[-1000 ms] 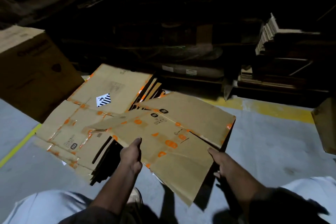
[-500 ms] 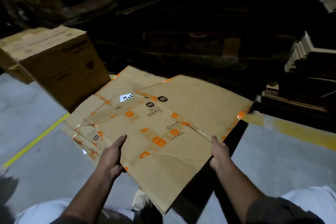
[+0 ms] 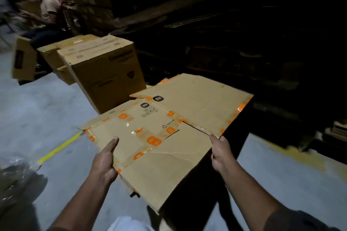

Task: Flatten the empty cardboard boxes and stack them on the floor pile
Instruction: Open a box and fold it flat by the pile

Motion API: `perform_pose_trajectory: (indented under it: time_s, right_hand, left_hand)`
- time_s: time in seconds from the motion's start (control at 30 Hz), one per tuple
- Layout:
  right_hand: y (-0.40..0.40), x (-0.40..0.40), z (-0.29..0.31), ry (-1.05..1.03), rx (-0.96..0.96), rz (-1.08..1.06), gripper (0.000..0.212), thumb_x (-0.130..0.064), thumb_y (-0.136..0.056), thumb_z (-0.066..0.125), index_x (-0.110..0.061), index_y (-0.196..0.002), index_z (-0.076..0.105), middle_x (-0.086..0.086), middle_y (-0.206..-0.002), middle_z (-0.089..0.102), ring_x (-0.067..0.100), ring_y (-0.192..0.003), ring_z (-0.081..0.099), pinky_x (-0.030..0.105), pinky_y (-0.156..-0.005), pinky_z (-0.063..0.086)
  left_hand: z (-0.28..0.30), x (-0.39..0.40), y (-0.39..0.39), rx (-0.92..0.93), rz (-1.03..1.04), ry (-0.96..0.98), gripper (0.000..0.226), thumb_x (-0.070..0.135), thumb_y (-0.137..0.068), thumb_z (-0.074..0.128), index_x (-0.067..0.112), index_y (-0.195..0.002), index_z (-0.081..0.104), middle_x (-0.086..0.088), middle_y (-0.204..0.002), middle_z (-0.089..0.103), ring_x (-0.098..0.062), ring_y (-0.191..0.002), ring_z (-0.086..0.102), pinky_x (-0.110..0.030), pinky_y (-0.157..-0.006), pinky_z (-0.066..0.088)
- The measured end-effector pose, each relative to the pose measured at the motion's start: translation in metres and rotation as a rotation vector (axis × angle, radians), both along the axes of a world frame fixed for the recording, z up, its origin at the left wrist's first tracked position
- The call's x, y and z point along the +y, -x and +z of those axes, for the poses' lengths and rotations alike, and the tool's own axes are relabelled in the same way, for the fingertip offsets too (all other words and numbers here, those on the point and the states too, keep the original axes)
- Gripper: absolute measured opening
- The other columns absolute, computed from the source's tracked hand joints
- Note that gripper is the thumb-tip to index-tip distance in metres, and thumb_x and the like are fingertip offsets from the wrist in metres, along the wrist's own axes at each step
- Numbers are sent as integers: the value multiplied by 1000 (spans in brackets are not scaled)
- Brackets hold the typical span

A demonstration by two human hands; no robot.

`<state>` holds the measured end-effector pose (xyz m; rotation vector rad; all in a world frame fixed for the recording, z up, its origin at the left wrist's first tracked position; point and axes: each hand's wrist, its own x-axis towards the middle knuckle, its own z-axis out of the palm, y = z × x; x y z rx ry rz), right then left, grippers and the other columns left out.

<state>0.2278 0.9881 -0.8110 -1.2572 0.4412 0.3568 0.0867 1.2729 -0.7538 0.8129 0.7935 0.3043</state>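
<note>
The flat box [image 3: 169,137] now rides higher and fills the middle of the view, hiding the floor pile that showed under it a second ago; the view has swung left, so upright boxes [image 3: 105,69] stand just behind it; the left hand [image 3: 105,161] grips its near-left edge, thumb on top, and the right hand [image 3: 221,154] grips the right edge, fingers curled under; judging by this, the sheet is lifted and squared up, not yet laid on the pile.

Dim scene — black background, blurred, warped edges.
</note>
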Motion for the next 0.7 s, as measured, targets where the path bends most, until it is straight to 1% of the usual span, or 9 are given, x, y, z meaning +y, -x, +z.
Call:
perform_pose_trajectory:
  time_s: [0.07, 0.17, 0.23, 0.3, 0.4, 0.47, 0.53, 0.63, 0.7]
  right_hand:
    - [-18, 23, -10, 29, -20, 20, 59, -33, -101, 56, -16, -152, 30, -2, -154, 37, 24, -142, 37, 42, -115, 28]
    - [-57, 60, -30, 70, -67, 52, 34, -35, -98, 59, -14, -123, 52, 13, -135, 57, 29, -125, 55, 47, -110, 41]
    - [-78, 88, -44, 67, -52, 56, 52, -39, -97, 59, -13, -140, 44, 7, -145, 51, 26, -132, 49, 46, -112, 38]
    - [-89, 116, -59, 69, 16, 80, 67, -39, -100, 56, -18, -156, 25, 1, -155, 38, 28, -139, 42, 41, -108, 40]
    - [-85, 149, -87, 62, 190, 184, 60, -19, -105, 49, -14, -157, 22, 12, -149, 41, 35, -128, 51, 41, -86, 54]
    - [-74, 160, -103, 74, 253, 289, 48, -7, -103, 49, -5, -149, 33, 15, -133, 51, 28, -106, 58, 42, -88, 53]
    - [-66, 166, -119, 82, 289, 350, 56, -2, -101, 51, -8, -152, 29, 14, -137, 46, 26, -106, 54, 45, -99, 50]
    - [-68, 170, -136, 53, 286, 373, 71, 0, -100, 52, -17, -159, 15, 13, -159, 26, 36, -133, 46, 48, -108, 44]
    - [-76, 174, -138, 56, 240, 405, 77, -1, -100, 54, -20, -160, 10, 11, -164, 17, 34, -140, 40, 43, -105, 46]
  left_hand:
    - [-11, 20, -10, 0, 24, 17, 38, 20, -95, 64, 10, -133, 62, -13, -122, 71, -31, -114, 68, -55, -81, 59]
    - [-31, 56, -34, 8, 60, 44, 39, 25, -95, 64, 13, -132, 63, -11, -123, 71, -29, -114, 68, -55, -82, 59]
    - [-48, 76, -47, 49, 79, 40, 37, 28, -96, 64, 15, -131, 64, -9, -123, 72, -29, -114, 68, -55, -82, 59]
    - [-73, 89, -58, 153, 88, -1, 36, 28, -96, 65, 12, -129, 65, -11, -118, 73, -30, -108, 69, -50, -79, 61]
    - [-110, 96, -71, 317, 39, -72, 31, 15, -94, 67, -2, -121, 65, -13, -86, 72, -25, -67, 69, -33, -59, 54]
    - [-130, 97, -77, 422, -4, -20, 15, 10, -94, 66, 0, -104, 62, -16, -83, 67, -22, -44, 65, -28, -39, 48]
    - [-159, 108, -80, 482, 10, -2, 21, 8, -90, 69, -2, -104, 57, -23, -96, 68, -28, -50, 70, -32, -37, 51]
    - [-197, 126, -85, 453, 54, -48, 41, 5, -88, 71, 3, -126, 56, -21, -119, 68, -34, -88, 72, -34, -59, 56]
    - [-194, 124, -92, 433, 34, -100, 33, 3, -95, 63, 6, -127, 56, -14, -115, 69, -28, -89, 69, -29, -56, 53]
